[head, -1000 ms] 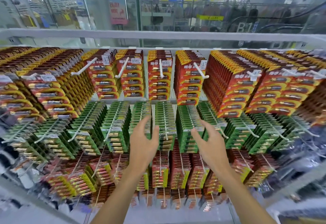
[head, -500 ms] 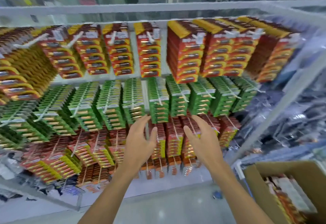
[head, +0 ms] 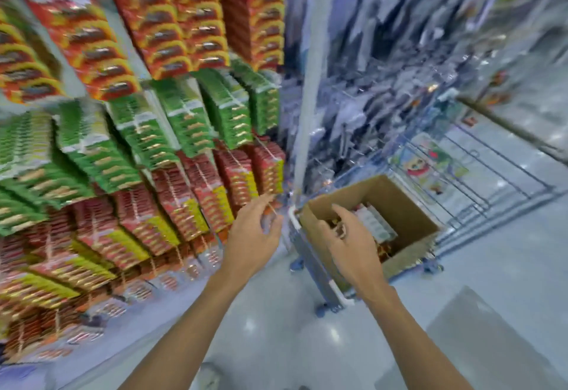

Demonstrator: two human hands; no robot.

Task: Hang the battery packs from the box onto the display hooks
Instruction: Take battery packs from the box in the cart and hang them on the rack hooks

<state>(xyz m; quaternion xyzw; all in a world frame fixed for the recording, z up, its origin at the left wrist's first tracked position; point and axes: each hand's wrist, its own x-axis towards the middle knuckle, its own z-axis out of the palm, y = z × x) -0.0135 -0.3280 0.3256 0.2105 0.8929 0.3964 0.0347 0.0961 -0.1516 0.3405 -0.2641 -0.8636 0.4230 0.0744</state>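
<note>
Over the near rim of the box (head: 399, 205): your right hand (head: 353, 245) hovers, fingers loosely curved and apart, clamped on nothing that the blur shows.
Beside the box's left corner: your left hand (head: 255, 233) hangs just short of the cardboard, fingers relaxed, thumb apart from them, empty.
Battery packs (head: 373, 222): they lie low inside the box, just beyond your right hand and partly hidden by it.
Box's seat: it rests on top of a blue cart (head: 310, 254) on the floor (head: 276, 328), near the right edge of the display.
Display: hung packs (head: 181, 119) crowd every row; you cannot pick out a free hook in this blur.
Risk, grab: a hasty, half-seen pinch may catch only one pack's edge — it could slip and drop to the floor.
Risk, box: leaning on the near rim may tip the box or roll the cart.
Risk, hanging: on such full rows a forced pack may push its neighbours off — find a free hook first.
</note>
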